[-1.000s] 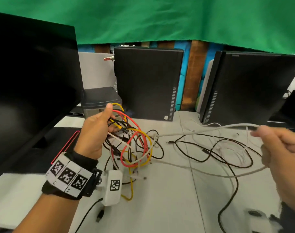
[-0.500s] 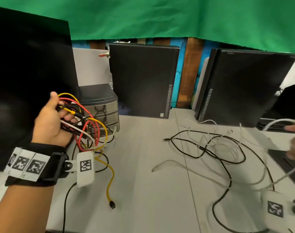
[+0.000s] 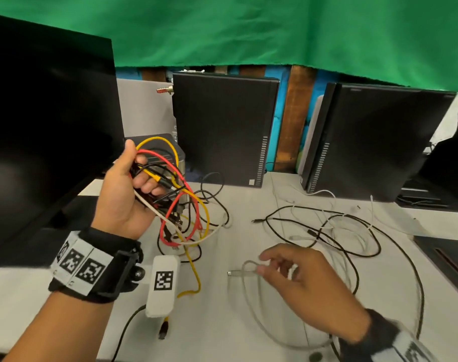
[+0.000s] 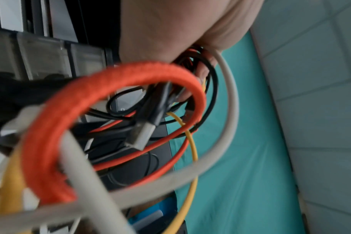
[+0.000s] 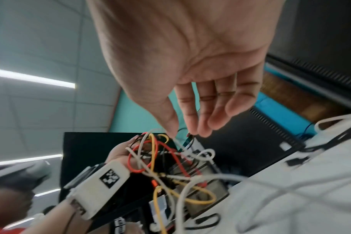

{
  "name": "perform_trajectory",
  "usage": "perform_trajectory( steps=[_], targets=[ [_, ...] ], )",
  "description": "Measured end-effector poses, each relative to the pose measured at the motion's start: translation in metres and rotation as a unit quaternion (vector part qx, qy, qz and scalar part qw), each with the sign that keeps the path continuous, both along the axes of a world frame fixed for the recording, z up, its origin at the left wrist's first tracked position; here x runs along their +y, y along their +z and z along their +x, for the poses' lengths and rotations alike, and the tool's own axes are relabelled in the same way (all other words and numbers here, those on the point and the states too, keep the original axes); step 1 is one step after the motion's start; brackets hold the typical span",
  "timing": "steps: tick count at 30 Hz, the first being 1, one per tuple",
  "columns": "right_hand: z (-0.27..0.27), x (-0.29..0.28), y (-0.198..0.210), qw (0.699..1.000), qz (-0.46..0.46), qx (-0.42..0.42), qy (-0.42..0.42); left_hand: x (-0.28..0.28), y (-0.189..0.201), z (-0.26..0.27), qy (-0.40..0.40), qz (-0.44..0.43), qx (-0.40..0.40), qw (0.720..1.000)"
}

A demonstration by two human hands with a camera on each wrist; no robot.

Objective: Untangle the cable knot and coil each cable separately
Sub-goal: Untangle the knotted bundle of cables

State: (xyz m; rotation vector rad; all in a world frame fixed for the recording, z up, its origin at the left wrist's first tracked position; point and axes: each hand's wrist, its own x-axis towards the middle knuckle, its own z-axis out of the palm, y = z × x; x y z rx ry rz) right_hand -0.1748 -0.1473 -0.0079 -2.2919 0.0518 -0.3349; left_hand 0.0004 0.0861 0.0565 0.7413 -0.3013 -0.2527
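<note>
My left hand (image 3: 141, 176) is raised over the table's left side and grips a cable knot (image 3: 182, 205) of red, yellow, black and white cables, whose loops hang down to the table (image 3: 217, 327). In the left wrist view a red braided loop (image 4: 114, 71), a white cable (image 4: 228, 95) and a silver USB plug (image 4: 140, 136) hang under the left hand (image 4: 170, 31). Low at front centre, my right hand (image 3: 264, 265) pinches a white cable (image 3: 246, 265) in a small loop near its plug end (image 3: 231, 273). From the right wrist, the right hand (image 5: 180, 134) shows thumb and forefinger meeting on that thin white cable.
Loose black and white cables (image 3: 340, 231) sprawl over the table's right half. Two black computer towers (image 3: 222, 126) (image 3: 379, 142) stand at the back. A large black monitor (image 3: 47, 113) fills the left side, with a small grey drawer unit (image 3: 157, 142) behind the knot.
My left hand has carried the knot rightward, back toward the middle. My right hand has come in from the far right to front centre and now pinches the white cable near its plug.
</note>
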Motion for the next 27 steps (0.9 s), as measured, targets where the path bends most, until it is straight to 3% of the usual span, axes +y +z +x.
perform_trajectory(
  steps=[6,14,19,23,27],
  targets=[
    [0.015,0.025,0.011,0.996,0.071,-0.052,0.033,-0.006,0.002,-0.01,-0.054,-0.047,-0.016,0.997],
    [0.006,0.005,0.0,0.962,0.183,-0.183,-0.086,-0.007,-0.003,-0.016,-0.08,-0.039,-0.043,0.995],
    [-0.003,-0.018,-0.007,0.958,0.223,-0.135,-0.117,-0.016,-0.011,-0.02,-0.173,-0.053,-0.066,0.981],
    [-0.006,-0.024,-0.002,0.964,0.23,-0.104,-0.078,-0.023,-0.017,-0.023,-0.296,-0.07,-0.096,0.948],
    [-0.005,-0.016,0.004,0.957,0.29,0.005,0.006,-0.029,-0.02,-0.029,-0.367,-0.106,-0.106,0.918]
  ],
)
